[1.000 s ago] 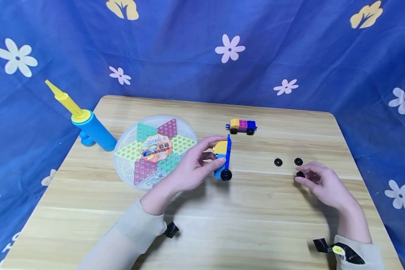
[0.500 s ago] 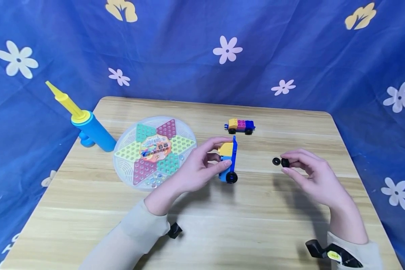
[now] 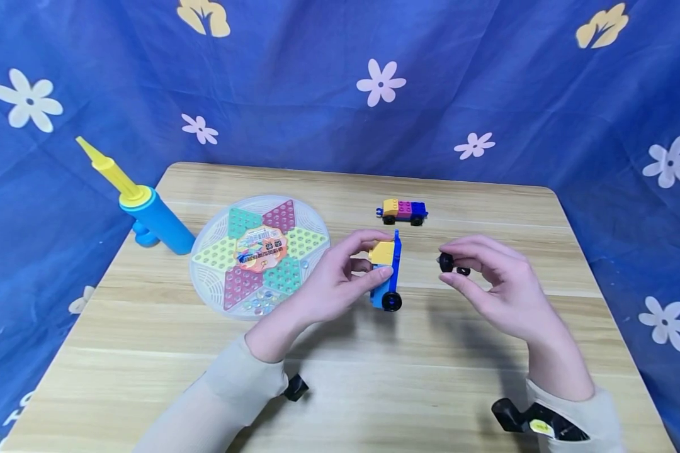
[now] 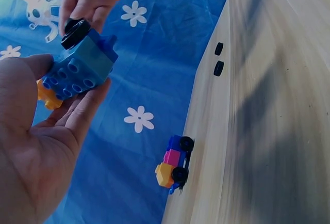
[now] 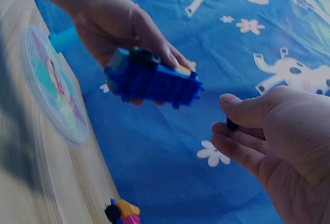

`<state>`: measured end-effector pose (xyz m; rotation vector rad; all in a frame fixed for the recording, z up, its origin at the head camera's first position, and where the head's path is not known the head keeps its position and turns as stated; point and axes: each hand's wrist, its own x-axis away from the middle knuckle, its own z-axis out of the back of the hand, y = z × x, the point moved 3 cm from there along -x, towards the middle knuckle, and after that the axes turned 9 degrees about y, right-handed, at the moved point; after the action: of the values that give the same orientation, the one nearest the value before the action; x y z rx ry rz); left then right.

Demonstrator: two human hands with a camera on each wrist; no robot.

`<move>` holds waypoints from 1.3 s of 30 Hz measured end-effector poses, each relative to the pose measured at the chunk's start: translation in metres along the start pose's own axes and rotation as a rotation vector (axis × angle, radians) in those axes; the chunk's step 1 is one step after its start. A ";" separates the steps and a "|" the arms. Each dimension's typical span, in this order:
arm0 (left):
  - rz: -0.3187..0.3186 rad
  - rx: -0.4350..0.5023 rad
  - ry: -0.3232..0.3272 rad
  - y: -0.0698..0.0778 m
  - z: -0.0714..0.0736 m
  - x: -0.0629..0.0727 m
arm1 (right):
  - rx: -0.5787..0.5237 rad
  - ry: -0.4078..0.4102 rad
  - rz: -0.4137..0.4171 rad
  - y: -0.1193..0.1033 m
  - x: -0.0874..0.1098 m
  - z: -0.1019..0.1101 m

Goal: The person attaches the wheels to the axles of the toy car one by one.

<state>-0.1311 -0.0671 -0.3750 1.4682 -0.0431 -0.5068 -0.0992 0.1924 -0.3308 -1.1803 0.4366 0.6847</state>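
Observation:
My left hand [image 3: 337, 274] grips a half-built toy block car [image 3: 382, 270] with its long side turned upright, thumb on one side and fingers on the other. It has a yellow block, a light blue block and a dark blue chassis [image 5: 154, 84]. A black wheel [image 3: 392, 302] sits on its near end. To the right, my right hand [image 3: 501, 286] pinches a loose black wheel [image 3: 446, 262] between thumb and fingertips, raised over the table and apart from the car. Two more black wheels [image 4: 218, 68] lie on the table; my right hand hides one of them in the head view.
A finished block car [image 3: 402, 212] in yellow, pink and blue stands at the back. On the left lies a round Chinese checkers board [image 3: 204, 289] with marbles. Beside it stands a blue and yellow hand pump [image 3: 167, 220]. A blue flowered cloth [image 3: 294, 82] hangs behind the table.
My right hand has picked up a wheel from the table and carried it left toward the car. My left hand has shifted slightly right with the car.

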 end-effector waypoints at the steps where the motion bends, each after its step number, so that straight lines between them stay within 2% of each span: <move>1: 0.001 0.000 -0.002 0.000 0.000 0.000 | 0.002 -0.002 0.006 -0.001 -0.002 -0.002; 11: 0.034 0.066 -0.024 0.002 -0.007 0.001 | 0.101 0.035 0.115 -0.010 -0.015 -0.025; 16: 0.030 0.077 -0.040 0.004 -0.010 0.000 | 0.073 0.040 0.155 -0.010 -0.019 -0.035; 23: 0.004 0.066 -0.050 0.006 -0.011 -0.001 | 0.069 0.030 0.153 -0.009 -0.020 -0.041; 35: -0.031 -0.006 -0.042 0.005 -0.009 0.000 | 0.141 0.038 0.125 -0.008 -0.021 -0.043; 39: -0.033 -0.021 -0.030 0.005 -0.008 0.000 | 0.154 0.070 0.112 -0.007 -0.020 -0.045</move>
<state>-0.1271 -0.0590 -0.3709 1.4430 -0.0373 -0.5553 -0.1069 0.1431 -0.3282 -1.0420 0.6071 0.6954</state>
